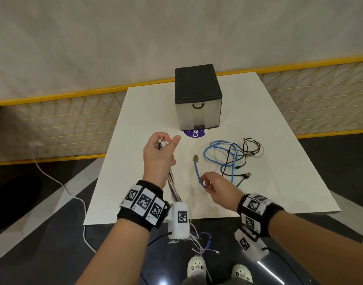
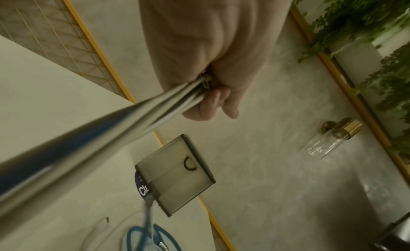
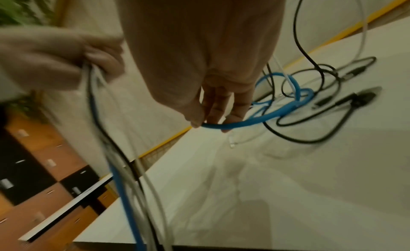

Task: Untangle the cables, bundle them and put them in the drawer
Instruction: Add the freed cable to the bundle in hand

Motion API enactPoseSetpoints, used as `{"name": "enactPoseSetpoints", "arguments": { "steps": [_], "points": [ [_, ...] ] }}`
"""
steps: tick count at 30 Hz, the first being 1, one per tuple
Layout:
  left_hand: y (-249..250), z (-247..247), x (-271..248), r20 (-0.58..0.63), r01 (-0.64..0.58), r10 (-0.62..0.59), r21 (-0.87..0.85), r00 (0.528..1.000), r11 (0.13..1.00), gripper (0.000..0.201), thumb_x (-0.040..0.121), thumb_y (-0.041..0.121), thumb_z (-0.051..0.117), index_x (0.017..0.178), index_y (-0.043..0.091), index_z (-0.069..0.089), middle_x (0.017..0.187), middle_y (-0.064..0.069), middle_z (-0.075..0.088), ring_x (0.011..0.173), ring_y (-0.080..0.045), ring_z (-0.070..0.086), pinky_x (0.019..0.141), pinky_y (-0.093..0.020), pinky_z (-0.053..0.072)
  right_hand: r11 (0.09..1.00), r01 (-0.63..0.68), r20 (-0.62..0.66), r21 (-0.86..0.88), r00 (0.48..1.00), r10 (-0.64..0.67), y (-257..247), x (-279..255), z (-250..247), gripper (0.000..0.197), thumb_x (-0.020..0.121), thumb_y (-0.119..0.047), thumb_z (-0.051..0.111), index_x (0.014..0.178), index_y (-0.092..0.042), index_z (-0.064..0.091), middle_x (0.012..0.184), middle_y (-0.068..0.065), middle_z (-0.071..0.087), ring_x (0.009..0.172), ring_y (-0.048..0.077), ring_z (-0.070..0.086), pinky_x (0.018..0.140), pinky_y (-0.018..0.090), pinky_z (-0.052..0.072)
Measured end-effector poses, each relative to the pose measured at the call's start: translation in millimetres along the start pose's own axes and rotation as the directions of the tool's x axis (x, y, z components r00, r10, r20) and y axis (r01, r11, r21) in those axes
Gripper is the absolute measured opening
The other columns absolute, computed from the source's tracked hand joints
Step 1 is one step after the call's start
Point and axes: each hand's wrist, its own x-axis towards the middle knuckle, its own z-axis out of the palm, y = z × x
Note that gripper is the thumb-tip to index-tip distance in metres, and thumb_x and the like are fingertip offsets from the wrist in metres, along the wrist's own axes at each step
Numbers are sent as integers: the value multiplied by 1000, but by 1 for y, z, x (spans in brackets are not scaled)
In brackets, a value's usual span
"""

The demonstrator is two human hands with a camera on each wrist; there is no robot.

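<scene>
A bunch of cables (image 1: 172,186) is held tight in the left grip (image 1: 159,153), while the blue cable (image 1: 198,173) is pinched by the right grip (image 1: 218,187) above the table (image 1: 279,182).

The head view is evenly bright and fairly sharp, its edges bowed by the wide lens. Both wrist views are dim, yellowish and smeared by blur. Soft shadows fall on the table (image 3: 288,193); glare streaks the dark floor (image 1: 263,266).
</scene>
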Motion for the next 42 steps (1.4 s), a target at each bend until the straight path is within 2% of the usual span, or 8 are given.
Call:
{"name": "enactPoseSetpoints", "arguments": {
  "steps": [7, 12, 16, 24, 33, 37, 40, 42],
  "points": [
    [-15, 19, 7, 167, 73, -102, 173, 981, 982, 34, 83, 30, 79, 78, 20, 46, 72, -1, 45, 56, -15, 35, 48, -23, 39, 967, 250, -136, -51, 957, -255, -23, -21, -28, 29, 94, -5, 49, 120, -16, 51, 101, -7, 45, 90, 6, 43, 81, 17, 39],
    [-3, 33, 14, 293, 37, -93, 190, 952, 981, 36, 77, 18, 83, 82, 21, 47, 70, -4, 61, 62, -16, 53, 51, -27, 41, 941, 327, -114, -92, 935, -336, -32, -19, -44, 30, 94, -4, 48, 121, -15, 53, 100, -11, 39, 83, -1, 36, 78, 7, 32],
    [12, 35, 19, 216, -61, 30, 143, 976, 988, 7, 91, 23, 68, 97, 25, 64, 61, 5, 52, 56, -10, 47, 48, -22, 39, 957, 291, -53, -5, 955, -291, -29, -17, -51, 20, 99, -12, 42, 115, -18, 51, 97, -15, 41, 78, -8, 46, 72, 4, 35],
    [53, 11, 41, 24, -149, 154, -139, 988, 979, 28, 98, 39, 57, 77, 21, 60, 53, 6, 43, 51, -10, 39, 55, -25, 37, 1000, -21, 63, -10, 998, 22, 47, -2, -66, 27, 103, -32, 32, 84, -26, 50, 81, -8, 56, 77, 10, 54, 77, 26, 44],
    [67, 7, 51, 5, -120, 126, -273, 992, 955, 27, 100, 34, 54, 79, 18, 57, 50, 8, 40, 51, -9, 41, 65, -27, 50, 872, -84, -89, 482, 986, 144, -5, 34, -150, 37, 101, -37, 38, 97, -15, 68, 58, -2, 30, 48, 10, 27, 38, 20, 24],
    [70, 15, 51, 59, -144, 156, -166, 986, 975, 21, 98, 33, 59, 82, 21, 62, 55, 8, 45, 66, -10, 50, 54, -23, 42, 982, -11, -222, 186, 974, 53, -26, 43, -178, 28, 95, -37, 52, 100, -20, 73, 62, 6, 49, 53, 10, 42, 52, 24, 37],
    [76, 29, 44, 235, -195, 199, -43, 951, 980, 9, 96, 28, 62, 92, 22, 67, 57, 8, 42, 54, -11, 40, 44, -22, 31, 974, 7, -193, -226, 980, -52, -36, 47, -182, 26, 93, -41, 55, 98, -25, 75, 85, 0, 70, 76, 18, 60, 68, 33, 48],
    [76, 44, 39, 376, -233, 171, 125, 911, 964, 16, 94, 29, 65, 109, 27, 70, 63, 7, 43, 49, -8, 37, 43, -21, 33, 961, 78, -219, -266, 966, -138, -45, 47, -183, 25, 93, -39, 55, 98, -23, 73, 88, -2, 69, 80, 17, 61, 71, 34, 50]
  ]
}}
